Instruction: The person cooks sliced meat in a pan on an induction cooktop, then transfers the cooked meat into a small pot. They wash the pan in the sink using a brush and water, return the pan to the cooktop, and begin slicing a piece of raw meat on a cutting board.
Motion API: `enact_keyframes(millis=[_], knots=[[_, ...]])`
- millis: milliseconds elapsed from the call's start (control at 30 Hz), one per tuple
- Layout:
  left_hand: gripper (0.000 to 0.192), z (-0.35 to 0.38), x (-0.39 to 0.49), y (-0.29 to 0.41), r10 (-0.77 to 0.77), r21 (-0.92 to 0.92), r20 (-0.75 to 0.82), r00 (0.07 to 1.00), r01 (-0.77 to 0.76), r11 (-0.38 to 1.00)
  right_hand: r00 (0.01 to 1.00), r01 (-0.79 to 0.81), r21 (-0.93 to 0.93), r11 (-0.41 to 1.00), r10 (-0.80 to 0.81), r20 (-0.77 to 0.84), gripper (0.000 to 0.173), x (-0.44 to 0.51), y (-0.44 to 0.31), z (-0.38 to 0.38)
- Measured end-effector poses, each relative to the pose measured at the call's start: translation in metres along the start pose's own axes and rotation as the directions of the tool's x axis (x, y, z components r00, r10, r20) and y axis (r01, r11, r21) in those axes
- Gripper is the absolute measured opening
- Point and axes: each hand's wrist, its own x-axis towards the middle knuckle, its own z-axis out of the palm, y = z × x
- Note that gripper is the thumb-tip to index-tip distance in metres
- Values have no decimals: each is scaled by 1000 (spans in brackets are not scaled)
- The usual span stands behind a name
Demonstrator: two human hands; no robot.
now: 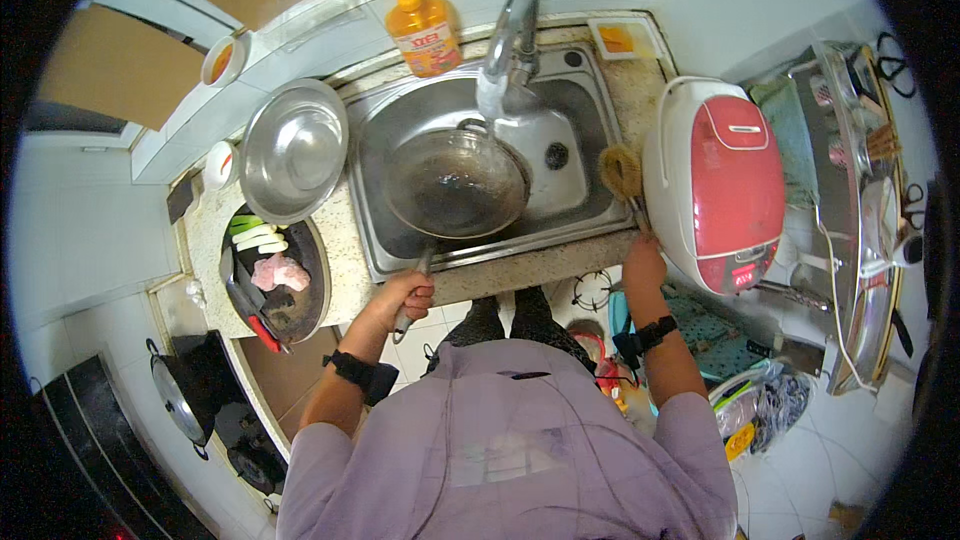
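My left hand (409, 295) grips the handle of a dark wok (456, 184), which rests in the stainless steel sink (581, 101). A little liquid glistens at the bottom of the wok. Water runs from the chrome faucet (517, 15) behind it, falling near the wok's far loop handle. To the right, my right hand (644, 264) is closed around the handle of a pot brush (621, 171). The brush's tan bristle head points away from me, over the sink's right rim and beside the rice cooker (739, 180).
A steel basin (295, 150) tilts against the sink's left side. A round cutting board (319, 270) holds raw meat (280, 272), cut scallions (257, 234) and a red-handled knife (262, 330). An orange pump bottle (424, 30) stands behind the sink. At far right is a utensil rack (847, 225).
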Motion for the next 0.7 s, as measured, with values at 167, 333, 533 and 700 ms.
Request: enact_keyframes(millis=[167,333,533,700], knots=[[25,-6,0,0,3,-18,-49,999,-4,1000,968,39,-79,996,-57,-244,41,-2,-1,7],[24,-9,-1,2,-11,23,-47,999,12,1000,987,-49,-162,986,24,-156,44,0,-8,14],[25,-19,-1,3,-10,-33,-50,999,8,999,995,-43,-96,994,33,-99,46,-18,-6,1],[28,-22,-2,4,-13,-34,-93,996,10,999,988,-86,-54,995,78,-134,56,-38,-1,1]])
